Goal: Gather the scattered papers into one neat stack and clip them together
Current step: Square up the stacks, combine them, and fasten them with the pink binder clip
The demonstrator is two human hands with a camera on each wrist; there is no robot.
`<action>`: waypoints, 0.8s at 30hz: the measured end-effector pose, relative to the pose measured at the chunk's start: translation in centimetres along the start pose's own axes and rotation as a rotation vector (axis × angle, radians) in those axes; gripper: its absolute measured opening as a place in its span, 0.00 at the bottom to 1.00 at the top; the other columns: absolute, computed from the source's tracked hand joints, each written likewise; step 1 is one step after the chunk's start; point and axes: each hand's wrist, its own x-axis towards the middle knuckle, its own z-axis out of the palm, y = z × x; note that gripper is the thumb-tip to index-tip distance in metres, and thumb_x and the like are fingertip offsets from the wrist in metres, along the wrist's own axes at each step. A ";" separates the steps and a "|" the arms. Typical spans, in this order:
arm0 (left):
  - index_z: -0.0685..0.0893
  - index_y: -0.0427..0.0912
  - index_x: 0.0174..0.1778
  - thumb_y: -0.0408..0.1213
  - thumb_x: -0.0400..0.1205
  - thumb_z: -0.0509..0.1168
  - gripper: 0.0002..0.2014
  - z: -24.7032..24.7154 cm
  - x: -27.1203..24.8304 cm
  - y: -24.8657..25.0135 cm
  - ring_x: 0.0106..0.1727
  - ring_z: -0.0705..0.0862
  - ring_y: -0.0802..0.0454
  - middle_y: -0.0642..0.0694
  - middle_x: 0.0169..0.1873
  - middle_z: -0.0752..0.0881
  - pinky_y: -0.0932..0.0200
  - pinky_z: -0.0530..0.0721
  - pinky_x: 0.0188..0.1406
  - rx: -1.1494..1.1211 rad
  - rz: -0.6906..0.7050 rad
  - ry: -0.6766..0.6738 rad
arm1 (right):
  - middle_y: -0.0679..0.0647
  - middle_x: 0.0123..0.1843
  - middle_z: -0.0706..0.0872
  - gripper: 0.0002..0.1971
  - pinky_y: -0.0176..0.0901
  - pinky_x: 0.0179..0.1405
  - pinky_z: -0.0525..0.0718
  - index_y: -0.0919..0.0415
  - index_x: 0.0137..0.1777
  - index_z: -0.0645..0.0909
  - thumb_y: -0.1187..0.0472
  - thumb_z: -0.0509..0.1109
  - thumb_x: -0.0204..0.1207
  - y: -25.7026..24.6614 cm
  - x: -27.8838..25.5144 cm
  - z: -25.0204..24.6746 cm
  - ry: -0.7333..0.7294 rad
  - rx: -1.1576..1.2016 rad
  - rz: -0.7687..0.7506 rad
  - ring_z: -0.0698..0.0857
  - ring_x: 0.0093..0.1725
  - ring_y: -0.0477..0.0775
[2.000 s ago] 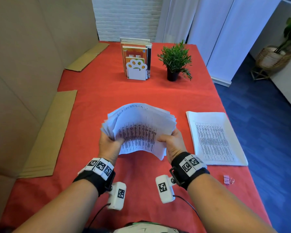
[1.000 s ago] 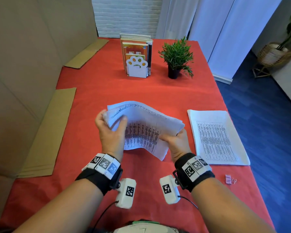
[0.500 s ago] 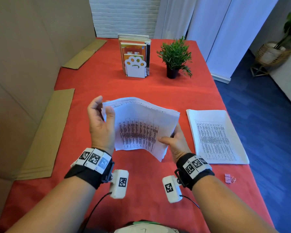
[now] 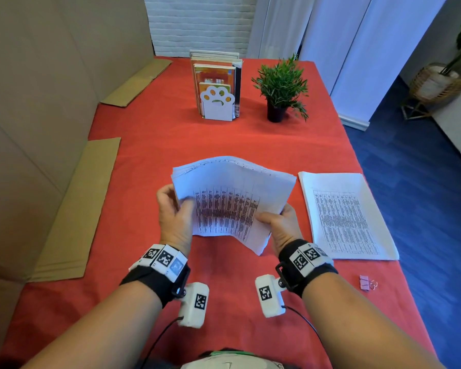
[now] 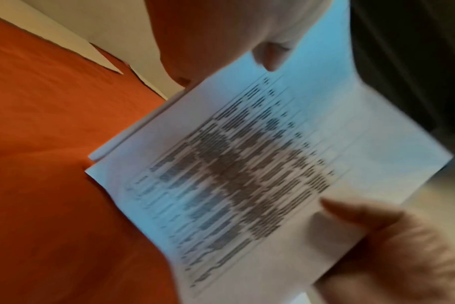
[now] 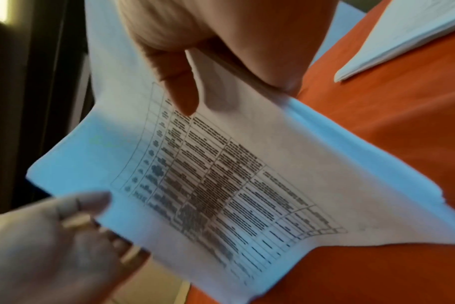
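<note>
A bundle of printed papers (image 4: 232, 198) stands tilted and bowed above the red table (image 4: 149, 155), lifted between both hands. My left hand (image 4: 177, 201) grips its left edge, thumb on the front sheet and fingers behind. My right hand (image 4: 273, 215) pinches the lower right corner, thumb on the print. The left wrist view shows the papers (image 5: 247, 174) blurred, and the right wrist view shows the papers (image 6: 221, 174) with slightly uneven edges. A second paper stack (image 4: 343, 217) lies flat to the right. A pink binder clip (image 4: 365, 282) lies near the right front edge.
A book holder with a paw-shaped front (image 4: 216, 89) and a small potted plant (image 4: 280, 89) stand at the far end. Cardboard sheets (image 4: 77, 209) lie along the left side below a cardboard wall. The table's right edge drops to blue floor.
The fanned sheets have been drawn into a tighter bundle. My left hand, flat against the left edge half a second ago, now has its thumb over the front sheet. The right hand kept its hold.
</note>
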 end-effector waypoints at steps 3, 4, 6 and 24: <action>0.72 0.55 0.52 0.48 0.72 0.67 0.15 0.7 0.0 1.7 0.46 0.80 0.70 0.55 0.48 0.80 0.71 0.77 0.54 -0.023 0.091 0.032 | 0.60 0.39 0.88 0.18 0.62 0.53 0.84 0.64 0.44 0.82 0.72 0.69 0.50 0.2 -0.4 -0.4 -0.037 -0.043 -0.011 0.85 0.44 0.61; 0.72 0.56 0.52 0.53 0.72 0.66 0.15 0.9 0.3 2.3 0.46 0.79 0.71 0.57 0.48 0.79 0.73 0.75 0.53 0.009 0.107 0.064 | 0.64 0.42 0.87 0.20 0.64 0.55 0.84 0.68 0.47 0.82 0.71 0.69 0.50 0.4 -0.4 -0.5 -0.051 -0.046 -0.018 0.85 0.46 0.62; 0.74 0.56 0.51 0.54 0.73 0.64 0.13 1.4 1.2 3.4 0.43 0.78 0.67 0.55 0.47 0.79 0.74 0.74 0.48 0.062 0.129 0.132 | 0.68 0.47 0.87 0.29 0.66 0.56 0.83 0.75 0.54 0.80 0.69 0.73 0.47 0.6 -0.6 -0.7 -0.081 -0.039 -0.024 0.86 0.49 0.64; 0.77 0.53 0.53 0.24 0.75 0.69 0.20 -1.4 0.8 -0.5 0.39 0.87 0.72 0.55 0.46 0.86 0.75 0.83 0.41 0.252 -0.134 -0.255 | 0.59 0.46 0.92 0.16 0.63 0.59 0.83 0.65 0.55 0.83 0.78 0.68 0.70 -1.3 0.0 -0.9 -0.112 0.106 -0.051 0.89 0.46 0.61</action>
